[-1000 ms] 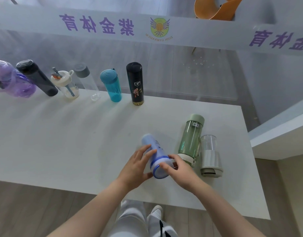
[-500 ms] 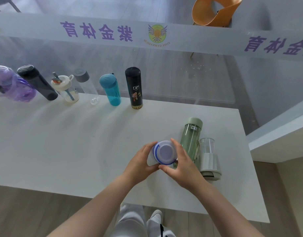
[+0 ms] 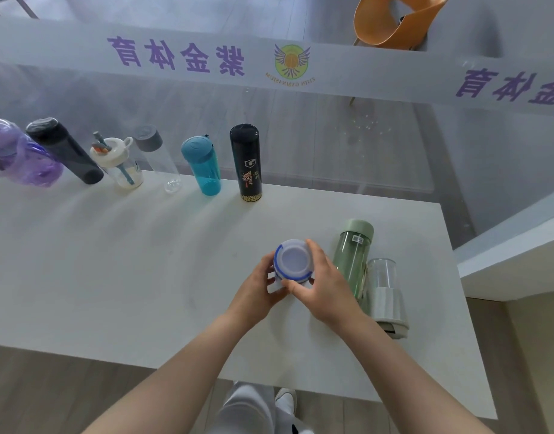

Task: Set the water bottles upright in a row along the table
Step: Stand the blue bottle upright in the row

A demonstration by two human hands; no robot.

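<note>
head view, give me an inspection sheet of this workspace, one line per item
surface: white table, mostly bare at the near left.
job's things: six bottles upright in a row along the far edge, from the purple bottle to the black flask; blue-ringed bottle held on end, base toward the camera; green bottle and clear bottle lying on their sides at the right.
clutter: nothing seen.
grippers: left hand and right hand both grip the blue-ringed bottle.
cables: nothing seen.
surroundings: glass wall with purple lettering behind the table, orange chair beyond it, wood floor.
</note>
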